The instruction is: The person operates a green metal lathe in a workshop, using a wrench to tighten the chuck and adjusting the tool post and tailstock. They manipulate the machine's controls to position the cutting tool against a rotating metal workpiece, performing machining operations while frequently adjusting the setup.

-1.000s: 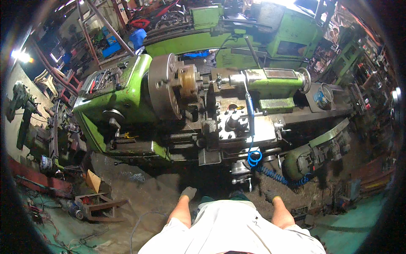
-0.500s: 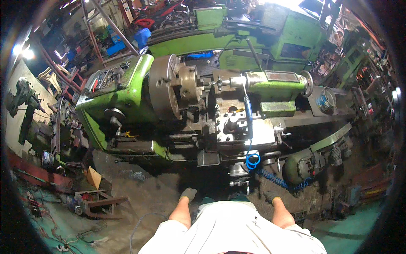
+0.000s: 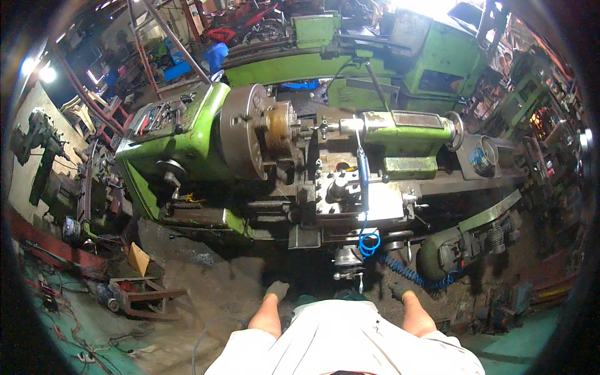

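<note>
My left hand [image 3: 276, 290], in a grey glove, hangs low in front of the lathe, its fingers loosely stretched and nothing visible in it. On the other side hangs my right hand [image 3: 400, 290], gloved too and dark against the floor; it looks loosely open, with no object visible in it. Both are apart from the green lathe [image 3: 181, 140]. Between and beyond them are the cross-slide handwheel [image 3: 348, 256] and the crank handle [image 3: 350, 275]. The large chuck [image 3: 242, 128], the tool post [image 3: 339, 189] and the tailstock [image 3: 406, 128] lie farther off.
A blue air blow gun [image 3: 364, 172] hangs from the tailstock, joined to a coiled blue hose [image 3: 406, 270]. At right on the floor stands a motor-driven compressor [image 3: 440, 253]. Hand tools [image 3: 156, 119] lie atop the headstock. A low metal frame [image 3: 147, 297] and cables are at lower left.
The view has shifted slightly. The markings and jaws on the chuck look different, as if it is turning. Both hands hang where they were.
</note>
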{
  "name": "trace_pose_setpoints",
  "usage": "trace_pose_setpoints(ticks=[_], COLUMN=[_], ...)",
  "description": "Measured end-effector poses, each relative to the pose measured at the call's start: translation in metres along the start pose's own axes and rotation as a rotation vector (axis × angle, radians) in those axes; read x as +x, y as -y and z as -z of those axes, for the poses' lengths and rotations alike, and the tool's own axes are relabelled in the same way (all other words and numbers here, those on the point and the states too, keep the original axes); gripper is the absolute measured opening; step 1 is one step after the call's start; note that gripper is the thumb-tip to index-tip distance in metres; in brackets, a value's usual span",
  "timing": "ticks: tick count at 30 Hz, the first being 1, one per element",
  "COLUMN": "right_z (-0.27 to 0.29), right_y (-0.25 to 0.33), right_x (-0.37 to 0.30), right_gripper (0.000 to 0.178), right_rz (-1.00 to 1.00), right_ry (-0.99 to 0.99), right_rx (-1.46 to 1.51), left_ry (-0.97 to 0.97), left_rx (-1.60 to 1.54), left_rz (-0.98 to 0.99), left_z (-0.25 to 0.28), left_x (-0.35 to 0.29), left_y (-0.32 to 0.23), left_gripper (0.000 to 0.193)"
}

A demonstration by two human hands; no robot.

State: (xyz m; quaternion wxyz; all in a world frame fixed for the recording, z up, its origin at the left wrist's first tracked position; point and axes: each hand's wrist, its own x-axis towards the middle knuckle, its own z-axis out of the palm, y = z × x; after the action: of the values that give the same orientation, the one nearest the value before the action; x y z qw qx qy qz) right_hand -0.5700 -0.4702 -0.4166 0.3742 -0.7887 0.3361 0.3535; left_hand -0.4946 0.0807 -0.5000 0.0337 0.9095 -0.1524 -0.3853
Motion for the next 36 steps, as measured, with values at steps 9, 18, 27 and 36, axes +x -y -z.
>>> trace_pose_setpoints(ticks=[9, 18, 27, 36], right_z=[0.021, 0.038, 0.046, 0.009], right_y=[0.011, -0.021, 0.011, -0.061], right_x=[-0.011, 0.039, 0.010, 0.085], right_gripper=[0.040, 0.043, 0.065, 0.047], right_rz=[0.047, -0.146, -0.042, 0.146], right_ry=[-0.036, 0.224, 0.168, -0.150], right_rx=[-0.057, -0.055, 0.076, -0.165], left_ry=[-0.054, -0.029, -0.076, -0.430], left_rx=[-0.539, -0.573, -0.039, -1.539], left_rz=[0.347, 0.289, 0.034, 0.483], left_z=[0.035, 0.039, 0.011, 0.018], left_x=[-0.021, -0.014, -0.007, 0.061], left_y=[-0.025, -0.053, -0.032, 0.099], left_gripper=[0.038, 0.048, 0.027, 0.054])
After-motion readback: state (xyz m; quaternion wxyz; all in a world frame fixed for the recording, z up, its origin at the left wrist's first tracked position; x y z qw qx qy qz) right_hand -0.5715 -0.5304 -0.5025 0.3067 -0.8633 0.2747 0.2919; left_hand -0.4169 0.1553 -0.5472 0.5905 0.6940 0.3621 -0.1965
